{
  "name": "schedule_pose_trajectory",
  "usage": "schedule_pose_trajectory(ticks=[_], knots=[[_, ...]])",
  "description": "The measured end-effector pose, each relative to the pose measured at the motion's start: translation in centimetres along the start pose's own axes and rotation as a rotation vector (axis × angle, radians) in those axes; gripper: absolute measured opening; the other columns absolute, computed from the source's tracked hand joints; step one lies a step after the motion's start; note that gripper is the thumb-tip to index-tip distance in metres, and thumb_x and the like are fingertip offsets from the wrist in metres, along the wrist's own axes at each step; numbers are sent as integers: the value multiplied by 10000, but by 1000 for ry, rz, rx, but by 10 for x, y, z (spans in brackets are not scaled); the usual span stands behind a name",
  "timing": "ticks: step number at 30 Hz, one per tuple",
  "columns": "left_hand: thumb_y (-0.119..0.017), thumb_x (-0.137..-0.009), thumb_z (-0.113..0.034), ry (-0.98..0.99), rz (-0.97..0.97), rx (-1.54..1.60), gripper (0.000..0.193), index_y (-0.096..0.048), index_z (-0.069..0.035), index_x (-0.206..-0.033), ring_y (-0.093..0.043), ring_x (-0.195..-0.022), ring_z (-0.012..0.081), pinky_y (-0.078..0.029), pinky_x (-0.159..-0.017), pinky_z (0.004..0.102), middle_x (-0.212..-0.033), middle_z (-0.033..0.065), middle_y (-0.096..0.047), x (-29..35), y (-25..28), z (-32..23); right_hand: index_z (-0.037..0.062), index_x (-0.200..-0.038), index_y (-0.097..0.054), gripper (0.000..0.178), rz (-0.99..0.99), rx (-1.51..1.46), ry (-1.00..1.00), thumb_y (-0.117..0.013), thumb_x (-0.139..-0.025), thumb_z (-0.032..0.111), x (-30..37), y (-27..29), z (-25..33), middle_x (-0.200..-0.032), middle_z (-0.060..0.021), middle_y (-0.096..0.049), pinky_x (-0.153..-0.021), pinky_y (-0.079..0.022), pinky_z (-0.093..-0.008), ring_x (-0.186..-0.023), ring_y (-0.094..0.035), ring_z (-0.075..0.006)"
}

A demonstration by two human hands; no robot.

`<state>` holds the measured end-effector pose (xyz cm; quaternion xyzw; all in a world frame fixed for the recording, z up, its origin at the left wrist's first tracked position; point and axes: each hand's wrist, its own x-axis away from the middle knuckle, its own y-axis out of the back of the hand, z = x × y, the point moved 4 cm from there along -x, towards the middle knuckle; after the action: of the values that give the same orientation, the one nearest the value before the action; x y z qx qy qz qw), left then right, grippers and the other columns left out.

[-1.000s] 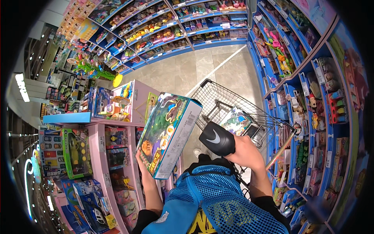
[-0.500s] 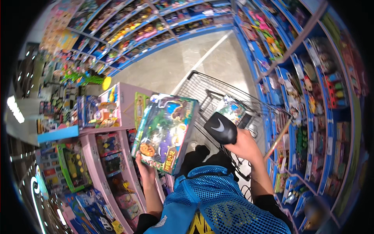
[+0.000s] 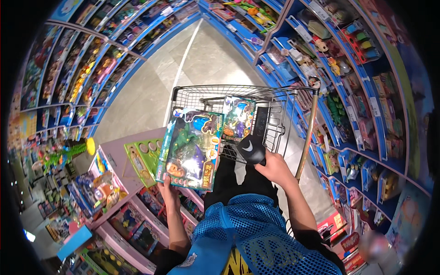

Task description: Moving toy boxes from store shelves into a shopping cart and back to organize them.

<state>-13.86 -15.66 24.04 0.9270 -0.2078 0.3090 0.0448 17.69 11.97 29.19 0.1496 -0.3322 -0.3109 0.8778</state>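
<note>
My left hand point(image 3: 168, 194) is closed around the lower left corner of a boxed dinosaur toy set point(image 3: 189, 149), held up with its clear window facing me. Green and purple dinosaur figures show through the plastic. My right hand point(image 3: 276, 168) grips a black handheld scanner point(image 3: 251, 149), whose broad head points left toward the box, apart from it. Beyond both hands stands a black wire shopping cart point(image 3: 279, 96). Inside it lies a similar toy box point(image 3: 238, 120), its lower left part hidden behind the held box.
Blue shelves point(image 3: 229, 32) packed with toys run along the far side and right. At left stands a pink display unit point(image 3: 117, 158) with a green boxed toy point(image 3: 140, 160) on top. The cart's tan handle bar point(image 3: 308, 140) rises at its right side.
My view has turned to the right, and the cart now sits squarer before me. The held box is more upright, and the scanner has shifted slightly left and down. Both hands keep their grip.
</note>
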Motion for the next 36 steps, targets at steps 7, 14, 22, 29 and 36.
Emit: schedule_pose_trajectory(ticks=[7,14,22,29,36], knots=[[-766,-865,-194,-100,10,-363,677,-355,-83,-1392,-552,-873,152,-479,-684,279,-1140,87,-543,-88,-32,24,-52,-1054,-623,370,-336,-71,-288,-704,-792,197,8,-23,-38,-779,-249,-677,-721,-535,-455,-805,-688,-424],[-726,-868,-129,180,154,-254,526,-379,-85,-1261,-590,-1016,201,-594,-700,366,-1147,120,-552,-118,-77,55,-38,-1088,-635,345,-565,-163,-467,-692,-789,125,-3,-35,-85,-1055,-239,-655,-885,-495,-439,-974,-634,-399],[-728,-872,-163,312,214,-201,564,-318,-125,-1257,-610,-987,222,-609,-683,377,-1165,133,-532,-139,-133,111,-15,-1188,-601,415,-629,-255,-486,-684,-801,113,-21,-54,-127,-1233,-214,-620,-906,-500,-414,-1046,-640,-372],[-724,-864,-141,360,263,-206,615,-263,-106,-1269,-638,-984,253,-621,-763,426,-1164,159,-550,-161,-173,163,-1,-1094,-651,321,-579,-379,-446,-715,-800,110,-19,-72,-163,-1013,-169,-674,-790,-522,-370,-873,-675,-320],[-702,-878,-122,436,285,-97,552,-285,-123,-1239,-651,-888,226,-636,-701,379,-1102,149,-568,-166,-195,202,13,-1091,-662,344,-642,-393,-351,-715,-756,74,-25,-78,-170,-1112,-171,-625,-878,-505,-391,-997,-646,-348]])
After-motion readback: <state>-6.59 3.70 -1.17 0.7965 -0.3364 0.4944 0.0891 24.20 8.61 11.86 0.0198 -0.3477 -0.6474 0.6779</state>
